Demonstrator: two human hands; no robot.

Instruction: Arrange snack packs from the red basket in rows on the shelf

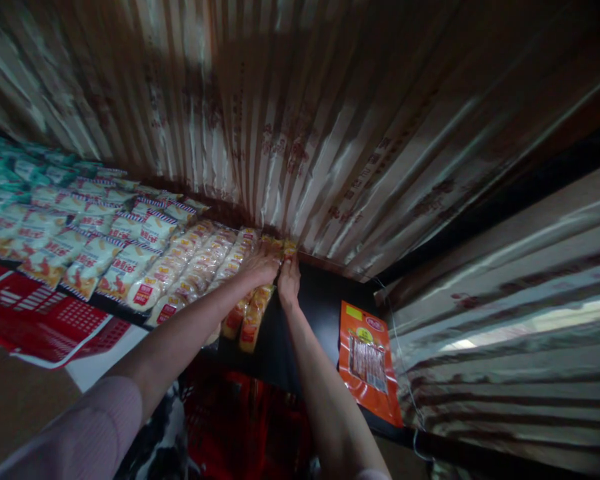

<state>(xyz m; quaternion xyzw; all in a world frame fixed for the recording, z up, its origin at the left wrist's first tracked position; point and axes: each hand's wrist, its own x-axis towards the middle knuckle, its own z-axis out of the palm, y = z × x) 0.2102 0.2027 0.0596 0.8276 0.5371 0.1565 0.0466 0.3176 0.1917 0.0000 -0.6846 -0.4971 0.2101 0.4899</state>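
Observation:
My right hand [289,279] is at the back of the black shelf, its fingers closed around a small yellow snack packet [290,248]. Beside it, my left hand [264,265] reaches over the rows of wrapped snacks, fingers curled down on a yellow packet at the back; the grip is partly hidden in blur and shadow. Below my left hand, yellow-orange snack packets [254,320] run in two rows to the shelf's front edge. Farther left lie rows of round pale snacks in clear wrap [193,273].
White-and-blue snack bags [125,267] and green bags [25,167] fill the left side of the black shelf [315,313]. An orange packet [367,360] lies at the right. Pleated printed sheeting [300,133] hangs behind. A red basket [45,313] stands below left.

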